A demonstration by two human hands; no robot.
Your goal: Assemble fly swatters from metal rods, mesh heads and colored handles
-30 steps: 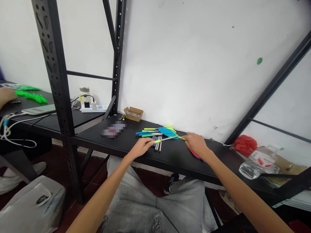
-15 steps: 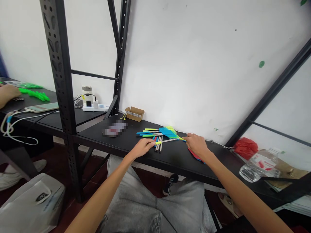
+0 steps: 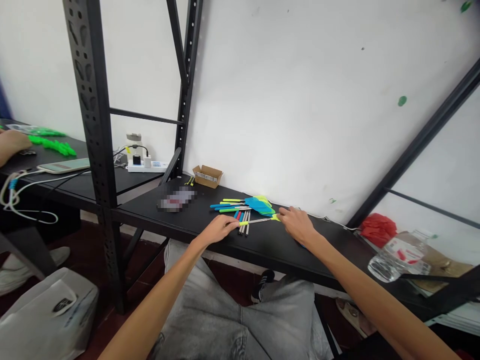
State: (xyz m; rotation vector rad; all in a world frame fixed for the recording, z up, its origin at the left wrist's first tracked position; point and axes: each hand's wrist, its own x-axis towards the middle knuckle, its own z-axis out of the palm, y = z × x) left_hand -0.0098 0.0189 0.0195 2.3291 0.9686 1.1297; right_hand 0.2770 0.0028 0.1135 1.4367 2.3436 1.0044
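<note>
A thin metal rod with a yellow grip (image 3: 258,220), which looks like a telescopic fly swatter, stretches between my hands above the black shelf (image 3: 195,220). My left hand (image 3: 218,229) pinches its yellow grip end. My right hand (image 3: 298,224) is closed around the yellow piece at the other end, and my fingers hide most of that piece. Just behind the rod lies a pile of fly swatters (image 3: 258,204) with flat blue and yellow heads and coloured grips. Several loose rods (image 3: 245,226) lie under and beside the held one. A blue edge shows below my right hand.
A small open cardboard box (image 3: 207,176) stands against the wall, with a blurred packet (image 3: 177,199) to its left. On the right are a red plastic bag (image 3: 378,229) and a clear bottle (image 3: 397,255). Another person's hand (image 3: 13,145) rests at far left near green pieces (image 3: 52,144).
My right hand has shifted slightly left, and more of the yellow end piece shows beside its fingers. The red flat piece below that hand is now hidden. My left hand stays nearly still.
</note>
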